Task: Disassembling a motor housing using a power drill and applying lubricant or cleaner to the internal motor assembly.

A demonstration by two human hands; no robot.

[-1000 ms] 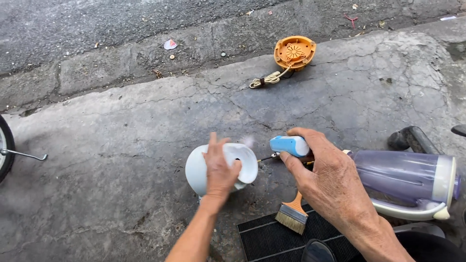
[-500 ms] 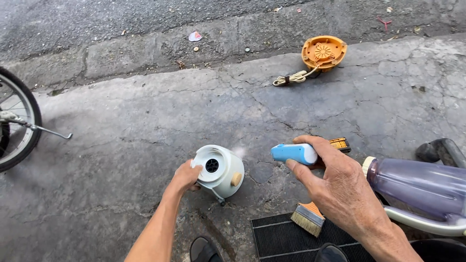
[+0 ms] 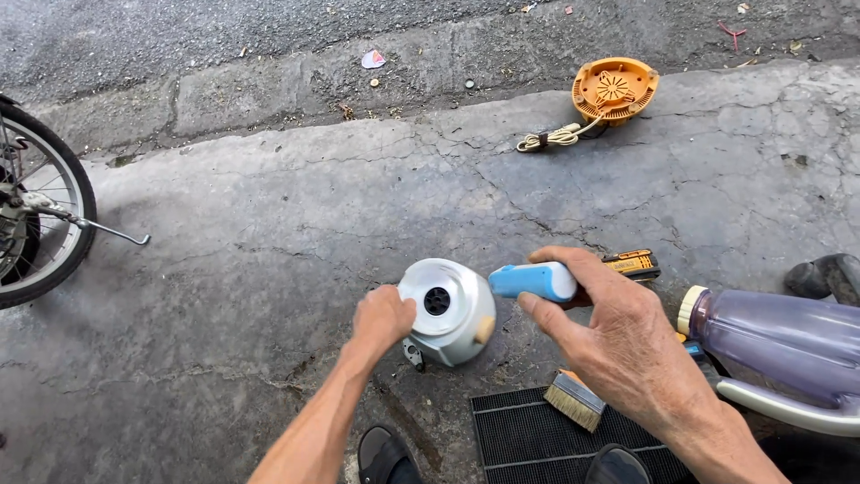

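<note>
My left hand (image 3: 381, 321) grips the side of a round silver-white motor housing (image 3: 445, 309) with a dark hole in its centre, held just above the concrete. My right hand (image 3: 618, 345) is wrapped around a small blue and white handheld blower (image 3: 532, 281), whose blue nose points at the housing's top face, almost touching it. A paintbrush (image 3: 575, 401) with a wooden handle lies under my right wrist.
An orange round cover with a coiled cord (image 3: 613, 90) lies near the kerb at the back. A purple translucent vacuum body (image 3: 779, 345) lies at right. A black ribbed mat (image 3: 537, 439), a yellow-black tool (image 3: 632, 263), a bicycle wheel (image 3: 40, 215) at left, and my sandals below.
My left hand has turned the housing so its flat face with the centre hole points up. The blower nose has come closer to it. The view has shifted right and down.
</note>
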